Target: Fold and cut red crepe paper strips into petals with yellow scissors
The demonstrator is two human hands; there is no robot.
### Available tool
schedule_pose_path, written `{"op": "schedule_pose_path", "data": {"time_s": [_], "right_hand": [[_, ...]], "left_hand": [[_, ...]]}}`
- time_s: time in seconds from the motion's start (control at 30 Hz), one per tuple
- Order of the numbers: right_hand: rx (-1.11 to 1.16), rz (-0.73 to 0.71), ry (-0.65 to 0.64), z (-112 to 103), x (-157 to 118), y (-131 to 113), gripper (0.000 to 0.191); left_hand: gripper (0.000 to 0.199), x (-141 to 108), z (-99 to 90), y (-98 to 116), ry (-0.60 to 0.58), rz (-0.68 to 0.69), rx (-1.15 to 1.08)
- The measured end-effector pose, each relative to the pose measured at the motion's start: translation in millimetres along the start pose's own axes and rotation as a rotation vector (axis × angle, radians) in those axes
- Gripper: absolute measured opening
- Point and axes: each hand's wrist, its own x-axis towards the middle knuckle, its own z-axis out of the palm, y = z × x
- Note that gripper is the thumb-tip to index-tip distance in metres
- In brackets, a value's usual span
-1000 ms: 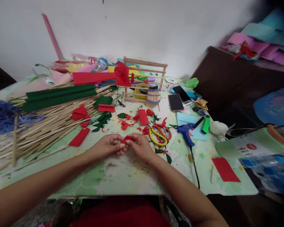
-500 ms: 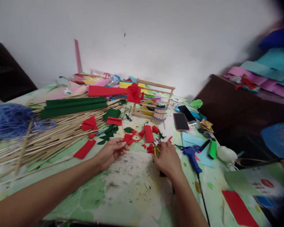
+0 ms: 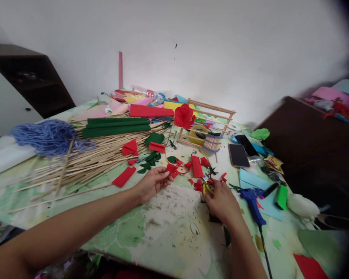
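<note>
Near the middle of the table, my left hand [image 3: 154, 183] pinches a small red piece [image 3: 171, 169] between thumb and fingertips. My right hand [image 3: 222, 197] is closed on yellow-handled scissors [image 3: 208, 188], whose blades are partly hidden among red scraps. Just behind the scissors lies a red strip [image 3: 196, 166]. Dark green cut pieces [image 3: 151, 159] sit beyond my left hand. A large red flower [image 3: 184, 116] rests against a small wooden stick frame [image 3: 212, 105].
Sticks [image 3: 104, 155], a blue yarn heap [image 3: 48, 135] and green rolls [image 3: 116, 128] cover the left. A blue glue gun [image 3: 253, 205], its cord, a phone [image 3: 239, 155] and a green marker [image 3: 281, 197] lie right. A dark cabinet [image 3: 314, 147] stands beyond.
The view has turned left, so the table's things appear farther right. My left hand still pinches the red piece, and my right hand still holds the scissors.
</note>
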Motion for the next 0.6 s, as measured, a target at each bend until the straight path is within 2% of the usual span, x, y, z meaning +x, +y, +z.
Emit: {"op": "schedule_pose_path", "data": {"time_s": [0.2, 0.33, 0.4, 0.6], "right_hand": [[0.19, -0.017, -0.003, 2.3, 0.3, 5.1, 0.041], [0.237, 0.056, 0.014, -3.0, -3.5, 4.4, 0.036], [0.258, 0.089, 0.064, -8.6, -4.8, 6.5, 0.037], [0.449, 0.221, 0.33, -19.7, -0.9, 17.6, 0.052]], "left_hand": [[0.009, 2.8, -1.2, -2.5, 0.034, 0.01, -0.011], [0.009, 3.3, -1.3, -3.2, 0.038, 0.019, -0.014], [0.009, 2.7, -1.0, -2.9, 0.037, 0.021, -0.016], [0.008, 0.7, 0.4, -1.6, 0.038, 0.027, -0.017]]}}
